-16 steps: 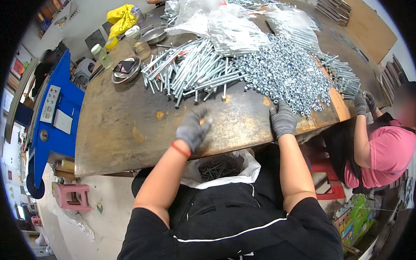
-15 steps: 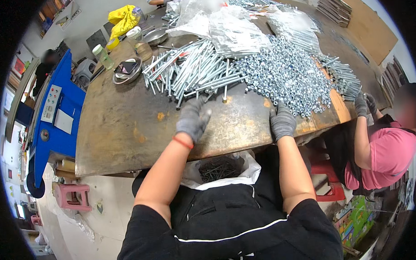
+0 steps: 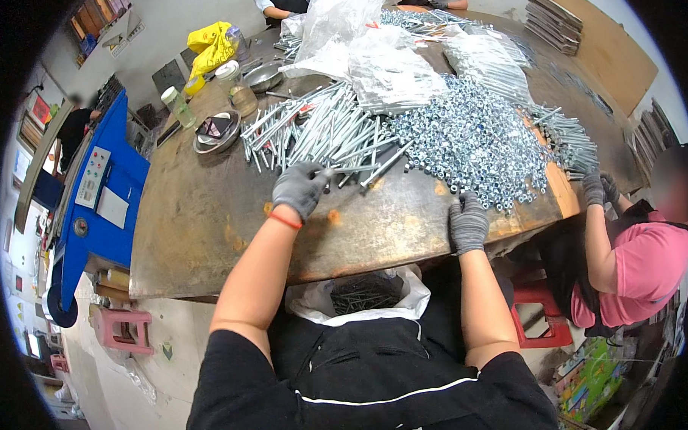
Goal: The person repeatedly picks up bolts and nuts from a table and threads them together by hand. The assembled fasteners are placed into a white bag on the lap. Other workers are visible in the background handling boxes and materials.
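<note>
My left hand (image 3: 299, 191), in a grey knitted glove, is at the near edge of a pile of long silvery bolts (image 3: 322, 132). Its thumb and fingers close on the end of one bolt (image 3: 355, 169), which points to the right. Another loose bolt (image 3: 386, 165) lies slanted just beyond it. My right hand (image 3: 468, 223), gloved alike, rests by the near edge of a broad heap of shiny nuts (image 3: 477, 134). Its fingers are curled together, and whatever they may hold is hidden. Below the table edge, an open white sack (image 3: 305, 306) holds dark bolts (image 3: 366, 293).
Clear plastic bags (image 3: 392, 69) of bolts lie beyond the piles. A metal bowl (image 3: 219, 142), jars (image 3: 177, 105) and a yellow bag (image 3: 213, 47) stand at the left. A co-worker in a pink shirt (image 3: 641, 258) sits at the right; a blue machine (image 3: 105, 197) stands left of the table.
My left hand has gone from spread fingers to closed on a bolt at the pile's edge. The right hand stays beside the nuts, its fingers more curled. The whole view has shifted slightly.
</note>
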Demonstrator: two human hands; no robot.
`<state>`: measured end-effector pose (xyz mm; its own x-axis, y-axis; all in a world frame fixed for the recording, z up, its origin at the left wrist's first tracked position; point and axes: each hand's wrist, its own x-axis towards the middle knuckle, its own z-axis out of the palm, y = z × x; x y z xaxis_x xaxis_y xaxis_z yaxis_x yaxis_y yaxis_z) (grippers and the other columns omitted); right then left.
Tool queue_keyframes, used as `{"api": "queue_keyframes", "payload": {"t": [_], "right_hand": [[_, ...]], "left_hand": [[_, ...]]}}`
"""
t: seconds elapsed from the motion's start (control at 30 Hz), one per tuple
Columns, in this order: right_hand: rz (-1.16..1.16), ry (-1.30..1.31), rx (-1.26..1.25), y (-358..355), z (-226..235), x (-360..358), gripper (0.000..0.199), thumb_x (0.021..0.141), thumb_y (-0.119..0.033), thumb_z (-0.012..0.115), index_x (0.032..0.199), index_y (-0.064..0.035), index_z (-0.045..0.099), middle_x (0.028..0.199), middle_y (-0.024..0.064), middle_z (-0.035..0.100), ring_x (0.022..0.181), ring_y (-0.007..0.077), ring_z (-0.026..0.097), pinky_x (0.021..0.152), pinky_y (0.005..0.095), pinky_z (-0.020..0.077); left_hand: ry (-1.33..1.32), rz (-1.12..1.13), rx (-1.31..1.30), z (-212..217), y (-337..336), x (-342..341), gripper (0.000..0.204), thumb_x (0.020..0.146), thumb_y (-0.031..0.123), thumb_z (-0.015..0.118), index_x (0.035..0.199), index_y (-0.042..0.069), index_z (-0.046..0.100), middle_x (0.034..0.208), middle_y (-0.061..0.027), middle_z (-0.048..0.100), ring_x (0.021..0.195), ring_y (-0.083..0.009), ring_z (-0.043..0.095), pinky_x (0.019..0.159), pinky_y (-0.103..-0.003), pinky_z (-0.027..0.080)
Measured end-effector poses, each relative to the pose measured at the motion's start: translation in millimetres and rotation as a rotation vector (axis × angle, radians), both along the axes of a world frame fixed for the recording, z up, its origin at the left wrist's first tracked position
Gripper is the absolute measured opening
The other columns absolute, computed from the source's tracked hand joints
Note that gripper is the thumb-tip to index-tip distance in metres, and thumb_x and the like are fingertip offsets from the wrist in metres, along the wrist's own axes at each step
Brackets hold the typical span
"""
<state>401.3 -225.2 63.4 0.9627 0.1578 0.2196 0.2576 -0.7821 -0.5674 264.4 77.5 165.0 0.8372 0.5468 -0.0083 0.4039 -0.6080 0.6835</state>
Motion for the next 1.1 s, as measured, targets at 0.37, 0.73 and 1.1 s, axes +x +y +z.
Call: {"api": "queue_keyframes", "payload": {"t": [0.37, 0.73, 1.1], "right_hand": [[0.216, 0.476, 0.881, 11, 13, -48, 0.023, 0.078, 0.000, 0.059, 0.101, -0.0012, 0.059, 0.090, 0.0088, 0.061, 0.079, 0.0171, 0.059, 0.073, 0.0301, 0.0487], [1.013, 0.450, 0.553, 28, 62, -175, 0.019, 0.082, -0.009, 0.066, 0.099, -0.0033, 0.062, 0.086, 0.0041, 0.064, 0.077, 0.0114, 0.059, 0.069, 0.0256, 0.0483], [0.969, 0.093, 0.230, 26, 79, -178, 0.024, 0.082, -0.029, 0.062, 0.082, -0.0052, 0.065, 0.076, 0.0153, 0.062, 0.072, 0.0301, 0.061, 0.068, 0.0362, 0.0474]], "left_hand": [[-1.028, 0.192, -0.581, -15, -47, -133, 0.019, 0.084, 0.014, 0.064, 0.102, 0.006, 0.061, 0.086, -0.0011, 0.061, 0.069, -0.0110, 0.053, 0.061, -0.026, 0.042], [-0.115, -0.326, -0.735, -41, -124, -175, 0.022, 0.091, 0.020, 0.053, 0.102, 0.002, 0.060, 0.072, -0.0021, 0.056, 0.065, -0.0098, 0.050, 0.062, -0.025, 0.044], [-0.214, -0.400, -0.401, -52, -134, -170, 0.027, 0.091, 0.023, 0.051, 0.101, 0.001, 0.062, 0.088, -0.0121, 0.064, 0.079, -0.0235, 0.060, 0.073, -0.032, 0.046]]}}
